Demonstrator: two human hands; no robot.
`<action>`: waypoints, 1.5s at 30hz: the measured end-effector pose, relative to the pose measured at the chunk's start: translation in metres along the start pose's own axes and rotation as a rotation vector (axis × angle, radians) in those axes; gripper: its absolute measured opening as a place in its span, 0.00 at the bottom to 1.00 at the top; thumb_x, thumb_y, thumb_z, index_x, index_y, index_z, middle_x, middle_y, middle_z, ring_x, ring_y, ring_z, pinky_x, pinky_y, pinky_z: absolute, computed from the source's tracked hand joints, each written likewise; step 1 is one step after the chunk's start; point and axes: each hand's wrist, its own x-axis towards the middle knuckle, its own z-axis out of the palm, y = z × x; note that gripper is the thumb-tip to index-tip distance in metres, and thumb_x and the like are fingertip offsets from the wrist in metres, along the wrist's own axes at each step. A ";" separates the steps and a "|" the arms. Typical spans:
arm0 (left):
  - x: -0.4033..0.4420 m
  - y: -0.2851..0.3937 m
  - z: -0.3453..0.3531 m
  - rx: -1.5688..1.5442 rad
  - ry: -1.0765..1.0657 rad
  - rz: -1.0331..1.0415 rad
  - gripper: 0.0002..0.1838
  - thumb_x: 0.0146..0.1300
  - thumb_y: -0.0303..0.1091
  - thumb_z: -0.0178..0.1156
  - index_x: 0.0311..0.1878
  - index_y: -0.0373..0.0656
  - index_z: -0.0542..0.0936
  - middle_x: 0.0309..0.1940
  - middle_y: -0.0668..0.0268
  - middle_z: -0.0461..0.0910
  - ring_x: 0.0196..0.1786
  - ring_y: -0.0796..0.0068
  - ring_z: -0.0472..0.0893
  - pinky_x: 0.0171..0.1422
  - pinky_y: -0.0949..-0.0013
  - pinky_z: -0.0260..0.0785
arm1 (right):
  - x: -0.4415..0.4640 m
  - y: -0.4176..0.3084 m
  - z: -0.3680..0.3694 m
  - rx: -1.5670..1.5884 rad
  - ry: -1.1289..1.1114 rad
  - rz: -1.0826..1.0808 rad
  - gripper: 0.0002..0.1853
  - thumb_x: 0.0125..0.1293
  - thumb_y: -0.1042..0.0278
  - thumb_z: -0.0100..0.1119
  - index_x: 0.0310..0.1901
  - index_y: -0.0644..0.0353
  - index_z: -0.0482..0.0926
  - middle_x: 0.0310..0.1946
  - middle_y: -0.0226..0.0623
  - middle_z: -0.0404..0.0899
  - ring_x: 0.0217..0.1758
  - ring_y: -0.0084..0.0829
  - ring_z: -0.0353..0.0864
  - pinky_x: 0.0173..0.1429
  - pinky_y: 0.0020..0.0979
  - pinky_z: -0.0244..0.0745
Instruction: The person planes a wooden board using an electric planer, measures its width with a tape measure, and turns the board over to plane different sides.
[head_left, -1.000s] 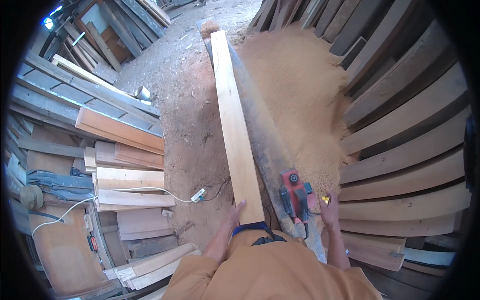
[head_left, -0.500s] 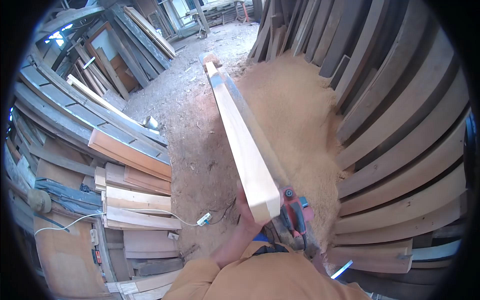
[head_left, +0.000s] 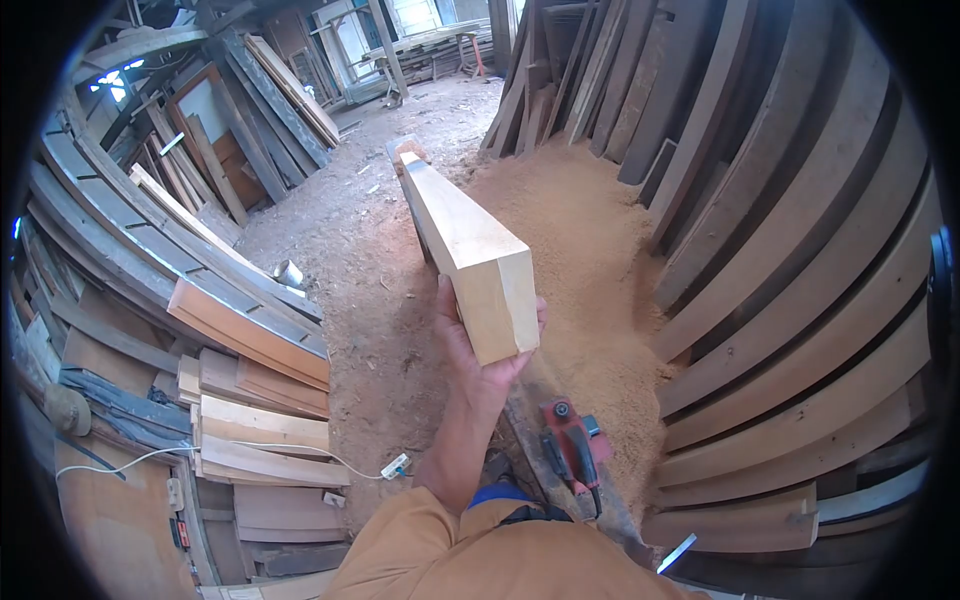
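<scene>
My left hand [head_left: 480, 345] is closed around the near end of a long pale wooden beam [head_left: 470, 215], supporting it from below with the thumb on the left side and fingertips on the right. The beam's squared end faces me, raised above the narrow workbench plank [head_left: 530, 425]. Its far end reaches down to the plank's far end, near a brownish block [head_left: 412, 157]. A red and black electric planer [head_left: 575, 445] rests on the plank close to my body. My right hand is out of view.
Sawdust [head_left: 570, 220] is heaped right of the bench. Dark boards [head_left: 800, 260] lean along the right wall. At left are stacked planks [head_left: 265, 420], a ladder-like frame [head_left: 150, 235] and a white cord with a socket strip [head_left: 396, 466]. A metal can [head_left: 288, 273] lies on the floor.
My left hand has lifted the beam's near end and moved it forward, so its end face now shows. The planer stays on the plank; the whole view has shifted slightly.
</scene>
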 end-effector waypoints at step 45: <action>-0.167 -0.031 -0.336 0.658 0.738 -0.068 0.31 0.79 0.52 0.58 0.72 0.39 0.72 0.63 0.55 0.81 0.62 0.57 0.84 0.68 0.48 0.79 | 0.005 -0.156 -0.140 0.900 -0.224 -0.674 0.24 0.56 0.68 0.69 0.56 0.65 0.81 0.26 0.30 0.81 0.25 0.23 0.81 0.30 0.30 0.78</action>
